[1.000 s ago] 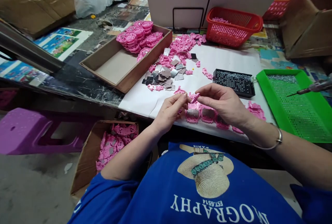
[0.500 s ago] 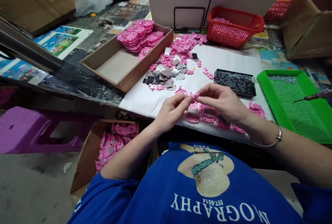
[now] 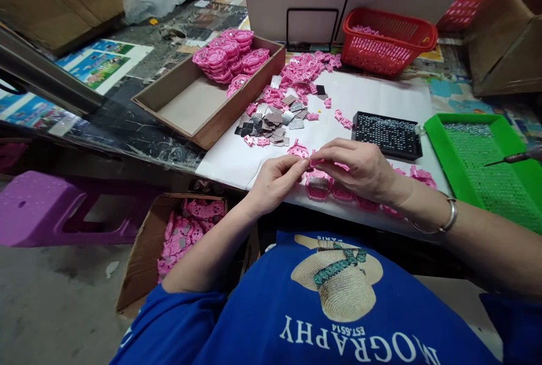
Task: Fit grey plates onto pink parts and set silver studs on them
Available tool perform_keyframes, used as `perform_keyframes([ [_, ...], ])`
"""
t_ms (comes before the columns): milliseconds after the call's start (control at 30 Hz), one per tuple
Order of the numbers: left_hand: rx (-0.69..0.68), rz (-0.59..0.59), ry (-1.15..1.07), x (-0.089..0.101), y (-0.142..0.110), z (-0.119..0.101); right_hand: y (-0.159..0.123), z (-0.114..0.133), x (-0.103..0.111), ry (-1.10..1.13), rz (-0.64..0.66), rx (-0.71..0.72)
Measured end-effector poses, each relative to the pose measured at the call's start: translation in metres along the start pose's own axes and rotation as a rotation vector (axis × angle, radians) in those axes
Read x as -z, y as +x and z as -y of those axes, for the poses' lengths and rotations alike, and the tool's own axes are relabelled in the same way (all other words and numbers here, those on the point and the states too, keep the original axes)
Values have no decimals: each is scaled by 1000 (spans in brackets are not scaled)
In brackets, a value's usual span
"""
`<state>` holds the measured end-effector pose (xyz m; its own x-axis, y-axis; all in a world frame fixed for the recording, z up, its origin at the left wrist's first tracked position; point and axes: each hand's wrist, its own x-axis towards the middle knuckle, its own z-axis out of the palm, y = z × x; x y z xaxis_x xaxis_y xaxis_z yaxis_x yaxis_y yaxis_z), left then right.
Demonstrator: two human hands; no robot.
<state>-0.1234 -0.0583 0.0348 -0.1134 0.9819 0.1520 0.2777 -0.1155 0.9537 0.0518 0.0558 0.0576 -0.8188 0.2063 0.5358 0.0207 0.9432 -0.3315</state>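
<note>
A: What's the grip doing here?

B: Fingertip pinch on both sides. Left hand (image 3: 277, 181) and right hand (image 3: 364, 167) meet nose to nose, with a small pink piece (image 3: 313, 163) caught between their tips. Fingers hide most of it, so I can't tell which way its long axis runs, or which hand bears more of the hold.

A: Anything close by?

B: Yeah, a pink casing with a grey metal plate (image 3: 318, 185) sits just below the fingertips, on the wearer's side. Looks to me like that's the relation that matters. The plate's longer side seems to run left to right. The right hand is nearer, I'd say, since its curled fingers hang over the next bit of the row (image 3: 342, 191), which runs off to the right.

A: And the other side of the pinch?

B: 1 more pink casing (image 3: 298, 149), just beyond the left fingertips. Further out there's a heap of loose metal plates (image 3: 274, 122), then a pile of pink parts (image 3: 305, 69).

A: Right side?

B: Black tray (image 3: 387, 133) of tiny metal bits beyond the right hand, then a green tray (image 3: 440, 150) with a driver (image 3: 514, 158) poking in over it.
</note>
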Motion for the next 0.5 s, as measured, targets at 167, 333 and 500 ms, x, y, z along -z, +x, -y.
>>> perform_keyframes([
  [167,-305,-184,580,14,-10,22,11,-12,-7,-150,24,-155],
  [333,-310,-87,921,12,-18,30,25,-18,-23,-321,239,-305],
  [500,-260,-73,1010,4,-20,25,35,-16,-36,-441,367,-310],
])
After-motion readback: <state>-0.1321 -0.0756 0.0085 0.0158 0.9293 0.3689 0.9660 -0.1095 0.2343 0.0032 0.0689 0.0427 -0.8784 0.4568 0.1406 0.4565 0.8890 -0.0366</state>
